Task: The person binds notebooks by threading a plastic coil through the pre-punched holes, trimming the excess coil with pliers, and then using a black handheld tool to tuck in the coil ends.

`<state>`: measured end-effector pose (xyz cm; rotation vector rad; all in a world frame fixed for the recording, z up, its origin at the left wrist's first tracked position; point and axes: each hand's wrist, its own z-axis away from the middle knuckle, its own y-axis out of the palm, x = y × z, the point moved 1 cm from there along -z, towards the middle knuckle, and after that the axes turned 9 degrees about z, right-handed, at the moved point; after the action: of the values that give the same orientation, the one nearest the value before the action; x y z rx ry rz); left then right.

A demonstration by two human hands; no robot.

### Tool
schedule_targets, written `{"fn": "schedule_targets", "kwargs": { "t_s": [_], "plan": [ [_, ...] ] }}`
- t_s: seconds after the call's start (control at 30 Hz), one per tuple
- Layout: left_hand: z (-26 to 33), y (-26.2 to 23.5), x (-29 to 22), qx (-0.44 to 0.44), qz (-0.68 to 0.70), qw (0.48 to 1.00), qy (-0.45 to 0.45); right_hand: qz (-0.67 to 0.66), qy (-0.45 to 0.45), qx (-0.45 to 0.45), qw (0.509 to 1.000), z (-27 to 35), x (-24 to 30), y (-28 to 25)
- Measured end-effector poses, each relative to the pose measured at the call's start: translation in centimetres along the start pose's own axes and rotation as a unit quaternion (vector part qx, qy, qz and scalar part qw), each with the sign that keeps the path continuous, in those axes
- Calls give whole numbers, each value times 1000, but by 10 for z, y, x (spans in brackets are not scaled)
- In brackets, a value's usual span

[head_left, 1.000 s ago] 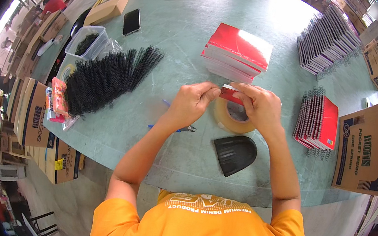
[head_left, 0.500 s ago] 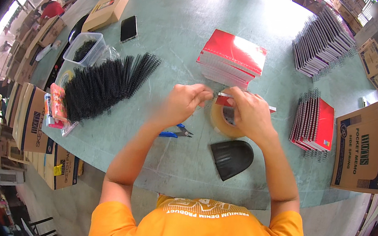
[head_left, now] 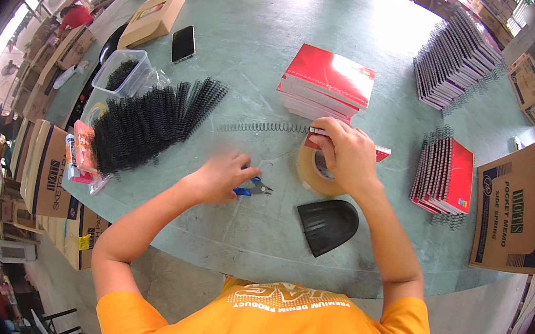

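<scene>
My right hand (head_left: pixel 346 153) pinches a small red notebook (head_left: pixel 381 154) held edge-up above a roll of clear tape (head_left: pixel 306 171). From the notebook's left end a dark spiral coil (head_left: pixel 265 128) sticks out over the table. My left hand (head_left: pixel 219 176), slightly blurred, has its fingers apart over the blue handles of the cutting pliers (head_left: pixel 257 187); a firm grip does not show. A stack of red notebooks (head_left: pixel 331 75) stands just beyond my right hand. On the left lies a heap of loose black spiral coils (head_left: pixel 146 127).
Coil-bound notebooks stand in a near stack (head_left: pixel 441 174) and a far stack (head_left: pixel 454 63) on the right, beside an open carton (head_left: pixel 517 202). A black curved piece (head_left: pixel 328 227) lies near the front edge. A plastic tub (head_left: pixel 121 71) and a phone (head_left: pixel 184 44) sit left.
My left hand has moved from the notebook's end down and left to the pliers. The coil now shows stretched out leftward. My right hand keeps its hold on the notebook.
</scene>
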<state>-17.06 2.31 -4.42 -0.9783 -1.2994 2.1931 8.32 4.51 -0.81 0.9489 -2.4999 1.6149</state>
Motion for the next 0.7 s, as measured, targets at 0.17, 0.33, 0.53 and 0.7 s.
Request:
{"fn": "schedule_targets", "kwargs": {
  "t_s": [0.17, 0.33, 0.53, 0.7],
  "plan": [
    [12, 13, -32, -34, -48, 995, -80, -54, 11, -1, 999, 0, -5, 3],
    [-2, -44, -57, -207, 101, 968, -97, -28, -12, -18, 999, 2, -8, 5],
    [-24, -97, -61, -145, 36, 978, -142, -54, 30, 1, 998, 2, -1, 5],
    [-34, -118, -76, -80, -41, 979, -184, -64, 87, -9, 994, 1, 0, 5]
  ]
}}
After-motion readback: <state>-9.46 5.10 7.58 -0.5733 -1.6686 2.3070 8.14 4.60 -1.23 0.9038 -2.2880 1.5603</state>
